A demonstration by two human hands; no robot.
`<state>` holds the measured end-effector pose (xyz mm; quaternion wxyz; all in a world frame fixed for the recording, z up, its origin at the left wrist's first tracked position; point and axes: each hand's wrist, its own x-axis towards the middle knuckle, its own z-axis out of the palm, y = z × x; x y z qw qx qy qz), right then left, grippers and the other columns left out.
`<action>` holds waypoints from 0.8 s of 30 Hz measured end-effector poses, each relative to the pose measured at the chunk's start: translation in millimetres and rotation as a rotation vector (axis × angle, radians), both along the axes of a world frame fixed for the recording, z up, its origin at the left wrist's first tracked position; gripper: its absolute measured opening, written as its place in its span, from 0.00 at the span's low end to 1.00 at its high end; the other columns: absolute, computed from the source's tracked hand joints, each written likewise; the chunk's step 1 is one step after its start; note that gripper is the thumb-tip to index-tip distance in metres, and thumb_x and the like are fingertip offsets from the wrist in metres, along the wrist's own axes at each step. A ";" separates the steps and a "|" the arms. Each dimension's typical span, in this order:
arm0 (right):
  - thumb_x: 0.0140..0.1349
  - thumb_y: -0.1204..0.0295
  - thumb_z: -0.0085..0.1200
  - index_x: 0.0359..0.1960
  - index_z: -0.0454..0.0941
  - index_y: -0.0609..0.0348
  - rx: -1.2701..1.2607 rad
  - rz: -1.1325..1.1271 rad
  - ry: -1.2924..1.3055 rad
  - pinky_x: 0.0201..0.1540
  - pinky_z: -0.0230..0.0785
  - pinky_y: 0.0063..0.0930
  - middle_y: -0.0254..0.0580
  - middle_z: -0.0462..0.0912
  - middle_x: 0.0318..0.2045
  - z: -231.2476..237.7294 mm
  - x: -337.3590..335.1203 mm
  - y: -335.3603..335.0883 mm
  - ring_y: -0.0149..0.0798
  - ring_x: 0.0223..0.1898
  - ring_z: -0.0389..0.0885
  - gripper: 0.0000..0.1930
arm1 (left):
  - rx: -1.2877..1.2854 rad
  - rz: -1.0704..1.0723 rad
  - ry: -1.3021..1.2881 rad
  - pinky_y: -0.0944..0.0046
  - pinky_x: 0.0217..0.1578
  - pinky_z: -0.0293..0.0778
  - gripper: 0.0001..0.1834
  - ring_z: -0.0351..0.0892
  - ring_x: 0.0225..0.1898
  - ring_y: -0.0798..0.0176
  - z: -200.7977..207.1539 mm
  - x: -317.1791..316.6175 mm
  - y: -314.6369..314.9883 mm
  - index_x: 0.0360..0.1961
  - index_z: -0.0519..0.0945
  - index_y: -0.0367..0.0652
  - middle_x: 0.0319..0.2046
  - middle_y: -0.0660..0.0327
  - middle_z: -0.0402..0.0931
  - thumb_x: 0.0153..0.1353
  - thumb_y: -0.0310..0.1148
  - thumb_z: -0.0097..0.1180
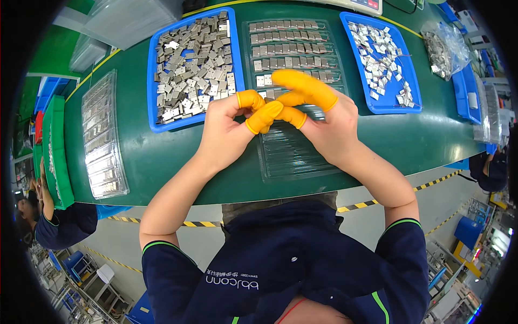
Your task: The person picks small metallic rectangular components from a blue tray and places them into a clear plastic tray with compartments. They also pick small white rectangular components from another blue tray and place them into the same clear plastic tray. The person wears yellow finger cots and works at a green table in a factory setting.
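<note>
My left hand [226, 128] and my right hand [333, 125] meet over the clear plastic tray [294, 162], yellow finger cots on their fingers. Between the pinched fingertips a bit of a small metal part [268, 99] shows; the fingers hide most of it. My right index finger is raised and slightly blurred. Rows of silvery rectangular parts [286, 49] fill the far half of the tray, while bare grooves show in its near half. Left of my hands, a blue tray [153, 102] holds a heap of loose metal parts [197, 65].
Another blue tray [396, 102] at the right holds small white parts [377, 54] with thin wires. A filled clear tray [102, 135] lies at the left, near a green bin [59, 151] and a co-worker's arm [46, 194]. Plastic bags of parts [440, 54] sit far right.
</note>
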<state>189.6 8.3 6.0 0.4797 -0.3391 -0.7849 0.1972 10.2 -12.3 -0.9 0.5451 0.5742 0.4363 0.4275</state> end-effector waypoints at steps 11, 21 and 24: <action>0.46 0.79 0.59 0.44 0.77 0.56 0.067 0.022 -0.099 0.39 0.70 0.33 0.40 0.77 0.31 -0.4 3.3 4.1 0.45 0.35 0.76 0.20 | -0.013 0.042 -0.117 0.74 0.32 0.67 0.08 0.69 0.29 0.76 -2.8 -1.3 0.5 0.34 0.75 0.36 0.27 0.66 0.74 0.59 0.31 0.56; 0.36 0.82 0.57 0.33 0.78 0.59 0.284 -0.068 -0.253 0.44 0.69 0.35 0.38 0.78 0.31 -2.6 8.9 6.0 0.44 0.38 0.75 0.16 | -0.017 0.058 -0.034 0.74 0.26 0.64 0.09 0.67 0.24 0.77 1.1 3.1 -1.0 0.30 0.76 0.36 0.24 0.65 0.74 0.58 0.32 0.57; 0.38 0.82 0.57 0.32 0.77 0.59 0.222 -0.094 -0.284 0.46 0.66 0.37 0.39 0.78 0.33 0.8 17.2 9.2 0.46 0.40 0.74 0.15 | 0.288 0.088 0.347 0.72 0.19 0.60 0.10 0.64 0.18 0.73 -5.7 1.3 0.5 0.29 0.77 0.36 0.19 0.62 0.72 0.56 0.33 0.59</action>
